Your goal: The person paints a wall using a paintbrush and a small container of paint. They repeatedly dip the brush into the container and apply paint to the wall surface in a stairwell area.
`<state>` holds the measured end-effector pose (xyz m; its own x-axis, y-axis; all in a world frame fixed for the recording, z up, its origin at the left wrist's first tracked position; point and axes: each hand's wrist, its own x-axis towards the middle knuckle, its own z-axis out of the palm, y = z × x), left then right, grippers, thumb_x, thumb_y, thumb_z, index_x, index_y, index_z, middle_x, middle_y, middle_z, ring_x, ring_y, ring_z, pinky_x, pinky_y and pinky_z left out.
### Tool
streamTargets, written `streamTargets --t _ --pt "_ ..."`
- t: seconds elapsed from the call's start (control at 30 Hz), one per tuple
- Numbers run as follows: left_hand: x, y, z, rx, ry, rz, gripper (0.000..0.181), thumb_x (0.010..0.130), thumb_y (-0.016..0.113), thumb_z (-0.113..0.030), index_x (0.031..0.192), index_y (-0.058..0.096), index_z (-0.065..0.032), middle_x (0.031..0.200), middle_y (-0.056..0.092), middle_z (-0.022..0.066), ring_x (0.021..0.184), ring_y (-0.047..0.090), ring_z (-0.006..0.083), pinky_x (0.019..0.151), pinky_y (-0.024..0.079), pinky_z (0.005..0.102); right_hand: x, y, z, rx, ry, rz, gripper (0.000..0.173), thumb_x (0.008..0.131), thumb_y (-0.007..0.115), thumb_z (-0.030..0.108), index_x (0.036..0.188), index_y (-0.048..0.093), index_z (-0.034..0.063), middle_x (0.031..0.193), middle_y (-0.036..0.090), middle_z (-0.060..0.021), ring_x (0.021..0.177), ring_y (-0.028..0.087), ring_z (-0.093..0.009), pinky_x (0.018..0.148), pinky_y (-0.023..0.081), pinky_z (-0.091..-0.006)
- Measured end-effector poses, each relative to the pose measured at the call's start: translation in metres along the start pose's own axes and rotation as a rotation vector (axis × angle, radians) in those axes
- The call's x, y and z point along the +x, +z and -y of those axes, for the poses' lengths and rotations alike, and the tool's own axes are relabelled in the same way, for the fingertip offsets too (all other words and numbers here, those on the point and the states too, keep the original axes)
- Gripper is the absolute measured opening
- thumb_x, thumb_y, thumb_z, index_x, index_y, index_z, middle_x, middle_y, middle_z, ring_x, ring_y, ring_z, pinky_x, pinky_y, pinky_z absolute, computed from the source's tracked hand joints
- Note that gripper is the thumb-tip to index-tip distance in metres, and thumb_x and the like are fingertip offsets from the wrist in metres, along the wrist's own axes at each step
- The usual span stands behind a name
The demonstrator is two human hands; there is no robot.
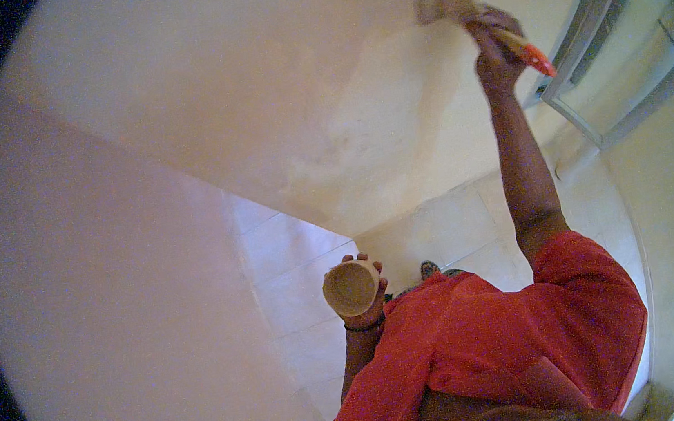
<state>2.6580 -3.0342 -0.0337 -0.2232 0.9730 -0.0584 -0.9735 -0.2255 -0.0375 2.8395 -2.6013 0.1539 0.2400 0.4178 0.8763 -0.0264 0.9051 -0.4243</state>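
My right hand (499, 48) is raised at the upper right, closed around the handle of a wide paintbrush (520, 46) with an orange-red handle end. The blurred bristle head points up and left, at or close to the pale wall (326, 107); whether it touches I cannot tell. Low in front of my body, my left hand (372, 308) holds a round cup-like container (351, 289), its open mouth facing up. Its inside looks tan; whether that is liquid cannot be made out. Uneven, slightly darker patches mark the wall left of and below the brush.
A wall edge runs down to a corner (352, 236) just beyond my left hand. Another wall surface (123, 282) fills the left side. Pale floor tiles (461, 222) lie below. At the right stands a grey door or window frame (588, 17). A block-like object (656, 405) sits lower right.
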Motion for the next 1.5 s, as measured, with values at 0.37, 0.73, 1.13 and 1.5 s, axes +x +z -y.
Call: streamTargets --t 0.37,0.73,1.13,1.5 --pt "0.008 -0.017 -0.003 0.194 0.057 0.023 0.049 0.096 0.056 -0.037 0.137 0.045 -0.0129 0.138 0.048 0.0149 0.121 0.051 0.0391 0.09 0.053 0.0562 -0.071 0.066 0.038 -0.425 0.342 0.043 0.044 0.073 0.083 0.032 0.105 0.071 0.0056 0.097 0.071 -0.0071 0.083 0.069 -0.018 0.077 0.055 -0.0293" --pt "0.008 -0.034 0.0 0.126 0.087 0.054 0.055 0.098 0.05 -0.047 0.138 0.045 -0.0099 0.139 0.046 0.0176 0.126 0.048 0.0425 0.093 0.051 0.0593 -0.085 0.079 0.118 -0.505 0.418 0.834 0.025 0.085 0.07 0.028 0.106 0.072 0.0161 0.113 0.068 -0.0086 0.106 0.064 -0.025 0.089 0.051 -0.0343" --pt "0.014 -0.035 0.007 0.103 0.059 0.031 0.056 0.097 0.052 -0.049 0.136 0.047 -0.0093 0.136 0.048 0.0184 0.125 0.049 0.0436 0.091 0.052 0.0593 0.0 0.031 0.01 -0.59 0.01 0.133 0.022 0.082 0.073 0.016 0.102 0.069 0.0077 0.1 0.07 -0.0094 0.094 0.067 -0.023 0.083 0.054 -0.0347" --pt "0.008 -0.015 -0.002 0.051 -0.036 0.098 0.058 0.1 0.042 -0.051 0.139 0.045 -0.0083 0.14 0.047 0.02 0.126 0.049 0.0463 0.093 0.049 0.0624 0.026 -0.005 0.002 -0.226 0.005 0.1 0.017 0.083 0.062 0.006 0.099 0.066 0.0046 0.105 0.067 -0.0095 0.101 0.064 -0.026 0.092 0.05 -0.0348"
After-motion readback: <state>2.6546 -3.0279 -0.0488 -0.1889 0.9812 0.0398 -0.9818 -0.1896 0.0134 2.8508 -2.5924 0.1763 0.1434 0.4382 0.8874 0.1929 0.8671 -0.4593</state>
